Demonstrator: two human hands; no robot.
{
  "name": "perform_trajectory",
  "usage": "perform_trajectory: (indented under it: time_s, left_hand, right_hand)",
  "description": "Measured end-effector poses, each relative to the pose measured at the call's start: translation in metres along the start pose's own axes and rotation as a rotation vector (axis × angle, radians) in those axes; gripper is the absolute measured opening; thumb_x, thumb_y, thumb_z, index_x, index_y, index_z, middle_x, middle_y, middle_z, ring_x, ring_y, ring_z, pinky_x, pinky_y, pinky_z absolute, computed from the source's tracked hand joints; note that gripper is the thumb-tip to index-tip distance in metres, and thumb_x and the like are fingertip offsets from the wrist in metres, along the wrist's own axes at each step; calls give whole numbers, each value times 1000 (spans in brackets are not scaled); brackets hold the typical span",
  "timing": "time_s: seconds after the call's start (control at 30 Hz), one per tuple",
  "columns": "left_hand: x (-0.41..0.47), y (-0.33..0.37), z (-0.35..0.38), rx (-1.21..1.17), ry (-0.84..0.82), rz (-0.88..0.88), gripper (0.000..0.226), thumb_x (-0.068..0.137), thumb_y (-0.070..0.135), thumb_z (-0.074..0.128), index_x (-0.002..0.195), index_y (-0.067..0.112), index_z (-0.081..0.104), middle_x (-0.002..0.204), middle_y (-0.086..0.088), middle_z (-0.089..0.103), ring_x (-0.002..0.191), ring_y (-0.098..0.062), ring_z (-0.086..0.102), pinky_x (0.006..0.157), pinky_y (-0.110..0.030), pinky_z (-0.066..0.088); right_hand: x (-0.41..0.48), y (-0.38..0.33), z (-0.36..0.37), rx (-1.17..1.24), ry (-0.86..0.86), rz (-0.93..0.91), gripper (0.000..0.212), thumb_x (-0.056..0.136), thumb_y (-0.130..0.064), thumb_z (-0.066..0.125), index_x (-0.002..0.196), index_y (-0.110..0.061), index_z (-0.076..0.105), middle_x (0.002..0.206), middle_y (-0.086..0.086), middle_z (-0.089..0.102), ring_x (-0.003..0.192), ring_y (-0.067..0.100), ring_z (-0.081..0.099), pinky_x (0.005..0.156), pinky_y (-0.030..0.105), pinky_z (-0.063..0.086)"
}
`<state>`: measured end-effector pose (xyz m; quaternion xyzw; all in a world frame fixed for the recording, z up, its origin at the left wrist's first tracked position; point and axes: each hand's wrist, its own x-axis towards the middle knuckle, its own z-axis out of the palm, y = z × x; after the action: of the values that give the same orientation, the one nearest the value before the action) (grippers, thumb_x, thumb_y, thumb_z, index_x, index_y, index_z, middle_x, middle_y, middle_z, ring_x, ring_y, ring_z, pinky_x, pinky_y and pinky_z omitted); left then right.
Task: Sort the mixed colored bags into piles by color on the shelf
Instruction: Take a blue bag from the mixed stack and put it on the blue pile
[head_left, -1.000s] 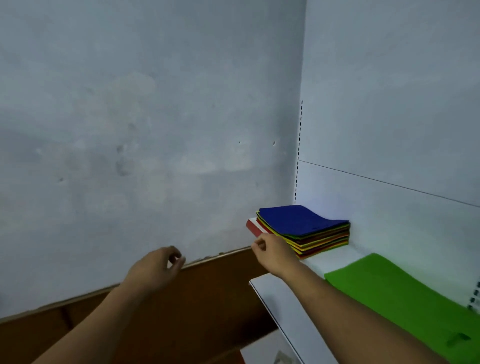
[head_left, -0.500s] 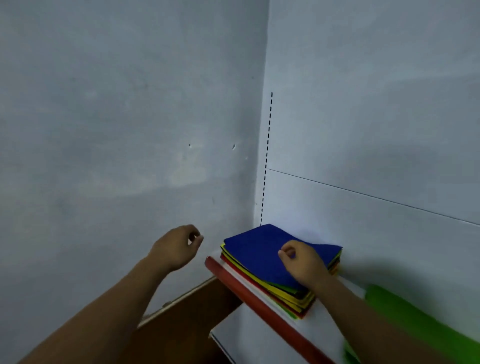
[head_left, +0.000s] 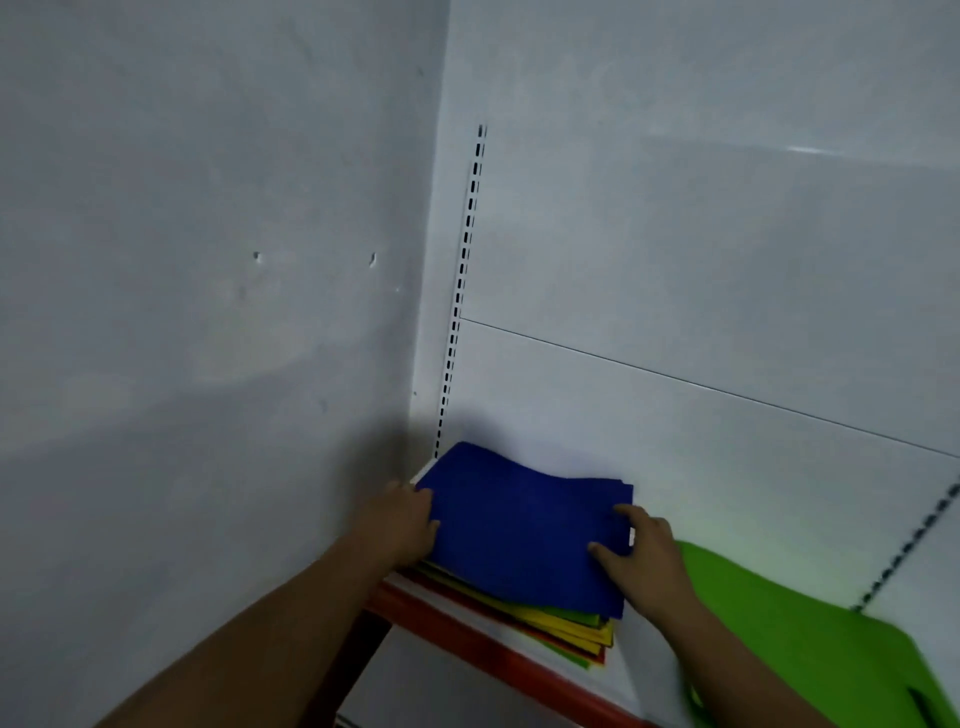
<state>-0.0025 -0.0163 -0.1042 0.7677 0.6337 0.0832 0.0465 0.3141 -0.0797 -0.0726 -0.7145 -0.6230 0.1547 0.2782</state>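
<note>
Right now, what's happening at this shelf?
A person has both hands on the blue bag topping a mixed stack at the shelf's left end: left hand at its left edge, right hand at its right. One green bag lies apart to the right. Sorting has barely begun.

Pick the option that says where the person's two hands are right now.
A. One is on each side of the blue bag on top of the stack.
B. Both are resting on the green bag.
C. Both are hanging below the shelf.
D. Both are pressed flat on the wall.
A: the left hand holds the left edge of the blue bag and the right hand its right edge, atop the stack.
</note>
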Motion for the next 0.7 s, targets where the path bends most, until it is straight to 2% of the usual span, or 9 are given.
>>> perform_trajectory:
  time_s: [0.1, 0.17, 0.23, 0.33, 0.37, 0.47, 0.6, 0.7]
  left_hand:
    - [2, 4, 3, -37, 37, 39, 23, 101, 42, 43, 98, 20, 48, 103, -5, 59, 93, -17, 45, 80, -33, 46]
    - [0, 8, 4, -23, 46, 70, 25, 101, 44, 42, 99, 20, 48, 103, -5, 61, 98, -20, 49, 82, -36, 46]
    - [-3, 11, 6, 3, 54, 99, 30, 101, 47, 41, 108, 19, 51, 106, -6, 63, 105, -23, 54, 88, -40, 48]
    - [-8, 17, 6, -38, 53, 129, 38, 100, 49, 41, 123, 20, 49, 113, -6, 66, 103, -24, 60, 86, -39, 51]
    - [-9, 19, 6, -71, 53, 129, 41, 100, 49, 41, 129, 21, 47, 116, -6, 66, 102, -24, 62, 86, -39, 52]
    - [-13, 22, 3, -209, 61, 106, 47, 100, 48, 44, 140, 25, 43, 123, -4, 65, 106, -22, 62, 90, -39, 52]
    - [-16, 26, -3, -460, 77, 86, 37, 99, 41, 52, 133, 26, 54, 126, 3, 63, 112, -17, 60, 95, -33, 49]
    - [-18, 19, -4, -410, 108, 80, 39, 98, 39, 52, 135, 26, 53, 132, 0, 60, 116, -19, 59, 98, -34, 48]
  right_hand:
    - [-2, -3, 0, 189, 33, 117, 75, 87, -30, 77, 148, -12, 37, 137, 16, 49, 109, 27, 57, 79, 35, 56]
    - [-5, -4, -1, 306, 60, 190, 71, 89, -25, 75, 146, -6, 37, 128, 18, 56, 95, 24, 58, 64, 28, 51]
    - [-8, 0, -2, 361, 93, 248, 52, 89, -23, 75, 131, -3, 50, 111, 14, 63, 83, 22, 63, 64, 33, 54]
    - [-10, 9, -3, 454, 116, 317, 24, 86, -21, 77, 95, -4, 65, 96, 16, 72, 77, 31, 70, 75, 50, 60]
    - [-11, 11, -5, 498, 112, 341, 23, 84, -20, 79, 93, -5, 65, 93, 17, 72, 76, 33, 71, 76, 50, 61]
    - [-16, 16, -12, 598, 103, 383, 32, 80, -17, 83, 103, -3, 65, 94, 17, 73, 78, 34, 73, 72, 47, 62]
    - [-20, 18, -19, 637, 89, 367, 30, 82, -17, 81, 104, -5, 65, 95, 16, 73, 79, 33, 73, 67, 42, 61]
    - [-24, 14, -22, 634, 101, 329, 25, 83, -13, 80, 103, -7, 66, 96, 15, 73, 79, 33, 74, 65, 41, 62]
